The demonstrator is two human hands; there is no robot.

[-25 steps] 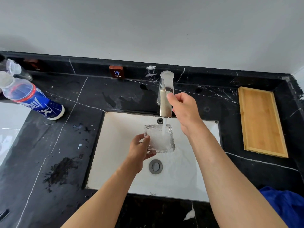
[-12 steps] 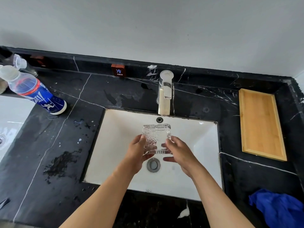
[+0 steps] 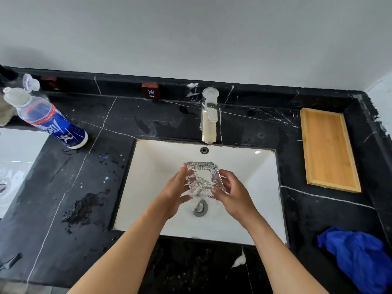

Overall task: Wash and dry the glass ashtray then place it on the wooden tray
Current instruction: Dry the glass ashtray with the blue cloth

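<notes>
Both hands on the ashtray over the sink: left hand and right hand gripping opposite sides, glass tipped up. Tray lies right of the sink, blue cloth nearer, bottle far left.

Glass ashtray now tipped, draining

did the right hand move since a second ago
Yes. The right hand was up on the faucet handle; it has come down into the sink and now grips the glass ashtray opposite the left hand.
</notes>
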